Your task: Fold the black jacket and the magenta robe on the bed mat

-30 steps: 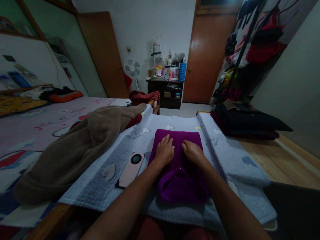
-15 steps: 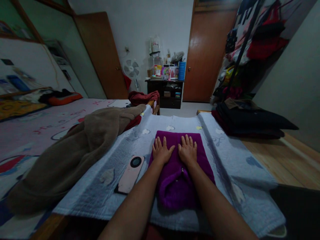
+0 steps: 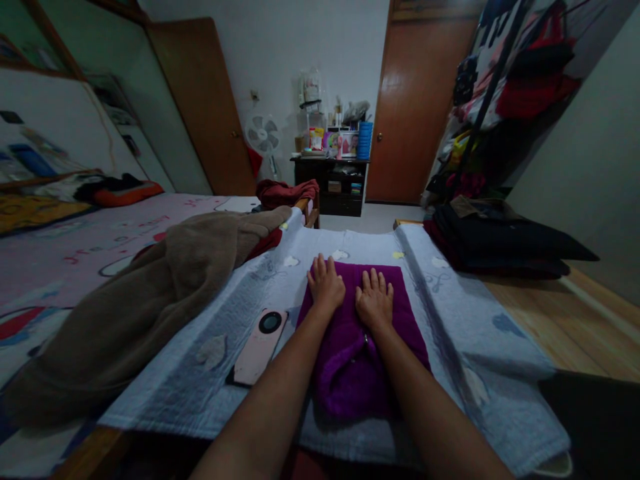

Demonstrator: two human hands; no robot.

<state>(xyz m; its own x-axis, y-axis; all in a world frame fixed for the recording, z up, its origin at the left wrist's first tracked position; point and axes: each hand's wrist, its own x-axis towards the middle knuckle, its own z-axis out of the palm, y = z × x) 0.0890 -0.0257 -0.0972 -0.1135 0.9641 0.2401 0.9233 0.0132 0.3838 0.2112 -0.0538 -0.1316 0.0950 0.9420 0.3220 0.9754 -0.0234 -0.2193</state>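
A purple garment (image 3: 345, 353), folded into a rough rectangle with its collar and a zipper pull towards me, lies on a light blue quilted cloth (image 3: 465, 333). On its upper left part rests my left hand (image 3: 327, 285), fingers extended over the far edge. My right hand (image 3: 375, 299) lies flat on the upper right part, fingers spread. Neither hand grips anything. Left of the garment, near my left forearm, a pink phone (image 3: 257, 348) lies with its round black camera ring up.
A brown fleecy garment (image 3: 150, 300) is draped along the left, beside a bed (image 3: 125, 233). Folded dark clothes (image 3: 505, 237) are stacked on a wooden surface (image 3: 580, 327) at right. Farther back are a red cloth (image 3: 287, 193), a fan (image 3: 263, 135) and a black cabinet (image 3: 327, 190).
My left hand has slid forward and slightly right, its fingertips now reaching the garment's far edge. My right hand stays nearly in place. The view has shifted slightly.
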